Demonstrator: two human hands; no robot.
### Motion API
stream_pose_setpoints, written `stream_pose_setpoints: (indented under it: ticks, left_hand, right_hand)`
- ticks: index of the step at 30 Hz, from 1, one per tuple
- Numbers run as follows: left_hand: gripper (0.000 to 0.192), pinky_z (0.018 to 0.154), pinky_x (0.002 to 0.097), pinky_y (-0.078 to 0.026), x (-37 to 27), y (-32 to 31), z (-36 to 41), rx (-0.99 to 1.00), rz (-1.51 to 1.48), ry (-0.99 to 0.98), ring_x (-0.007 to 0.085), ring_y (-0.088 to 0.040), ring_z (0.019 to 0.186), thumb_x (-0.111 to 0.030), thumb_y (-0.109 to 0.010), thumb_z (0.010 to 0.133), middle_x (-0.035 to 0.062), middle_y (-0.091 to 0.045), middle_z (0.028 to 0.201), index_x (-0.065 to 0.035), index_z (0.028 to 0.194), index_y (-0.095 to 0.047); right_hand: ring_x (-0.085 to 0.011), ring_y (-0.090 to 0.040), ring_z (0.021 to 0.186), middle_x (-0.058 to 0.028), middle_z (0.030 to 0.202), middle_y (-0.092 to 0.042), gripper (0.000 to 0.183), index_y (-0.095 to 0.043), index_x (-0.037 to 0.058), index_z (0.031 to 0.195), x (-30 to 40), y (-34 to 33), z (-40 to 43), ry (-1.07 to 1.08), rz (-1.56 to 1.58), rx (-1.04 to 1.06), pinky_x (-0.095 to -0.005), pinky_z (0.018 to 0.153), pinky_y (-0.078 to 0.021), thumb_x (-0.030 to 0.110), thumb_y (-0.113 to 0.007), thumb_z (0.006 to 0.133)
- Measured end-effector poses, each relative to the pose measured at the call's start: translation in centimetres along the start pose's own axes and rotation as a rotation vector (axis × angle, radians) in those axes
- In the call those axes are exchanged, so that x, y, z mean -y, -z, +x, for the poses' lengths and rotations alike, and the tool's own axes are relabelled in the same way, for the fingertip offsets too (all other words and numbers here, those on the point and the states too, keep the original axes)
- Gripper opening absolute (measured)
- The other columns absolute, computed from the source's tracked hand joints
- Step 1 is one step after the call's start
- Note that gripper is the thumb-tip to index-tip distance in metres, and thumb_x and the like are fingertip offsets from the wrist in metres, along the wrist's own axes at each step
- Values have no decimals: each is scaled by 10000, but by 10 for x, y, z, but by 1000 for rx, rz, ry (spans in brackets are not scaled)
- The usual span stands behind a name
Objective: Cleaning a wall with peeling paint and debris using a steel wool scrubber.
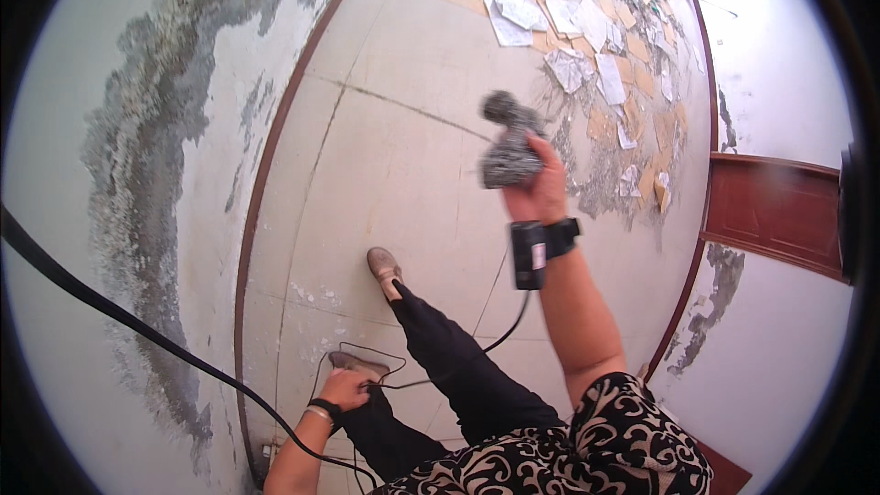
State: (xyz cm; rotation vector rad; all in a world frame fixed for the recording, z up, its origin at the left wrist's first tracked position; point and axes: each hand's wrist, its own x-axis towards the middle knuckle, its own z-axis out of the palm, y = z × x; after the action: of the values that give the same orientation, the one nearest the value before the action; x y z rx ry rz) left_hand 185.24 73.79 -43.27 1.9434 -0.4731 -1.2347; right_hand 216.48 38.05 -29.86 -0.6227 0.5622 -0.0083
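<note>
My right hand is raised over the tiled floor, its fingers closed around a grey speckled bundle. The bundle is blurred and looks soft and lumpy, with a darker knob at its far end; I cannot tell its exact material. A black box-shaped device is strapped to that wrist, and a cable runs down from it. Lower left, my left hand is low beside my leg, over one shoe. Its fingers are curled on a thin black cord, which loops around the hand.
Papers and brown cardboard pieces lie scattered over grey debris on the floor. To the left, a wall has peeling plaster. A thick black cable crosses the lower left. A red-brown door stands at right.
</note>
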Motion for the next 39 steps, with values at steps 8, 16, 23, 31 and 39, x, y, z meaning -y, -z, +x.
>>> stream_pose_setpoints:
  ticks: [8,16,23,31,39]
  left_hand:
    - [183,620,406,-476,-17,44,-66,-458,43,627,331,-599,680,-245,-642,674,137,-618,684,-68,700,-603]
    - [230,524,316,-473,-79,-12,-63,-544,-299,702,200,-617,497,-267,-643,778,90,-619,604,-39,766,-618]
    - [246,578,305,-492,-175,-3,-5,-339,-596,831,182,-631,540,-282,-614,794,86,-622,617,-38,821,-630]
    - [238,669,376,-487,-248,28,162,-547,-583,643,290,-625,759,-270,-611,759,135,-641,782,-48,841,-634]
    - [300,657,426,-466,-339,15,226,-671,-623,686,312,-596,743,-362,-561,803,135,-622,752,-69,813,-627]
  right_hand:
    - [-228,-605,788,-83,925,-606,294,-533,13,1097,202,117,-28,165,-369,-243,-391,694,-511,143,-512,834]
    - [-255,-594,718,-97,805,-600,218,-556,3,957,194,200,-64,50,-377,-515,-396,662,-508,119,-540,772]
    - [-244,-614,784,-115,908,-607,260,-538,7,1047,204,157,51,-113,-543,-295,-380,687,-529,25,-527,788]
    - [-164,-582,801,-73,913,-602,349,-536,23,1084,186,43,198,-472,-963,106,-292,703,-489,-3,-603,743]
    - [-155,-581,849,-94,958,-613,494,-516,13,1133,178,-41,211,-545,-1707,675,-271,746,-483,100,-701,683]
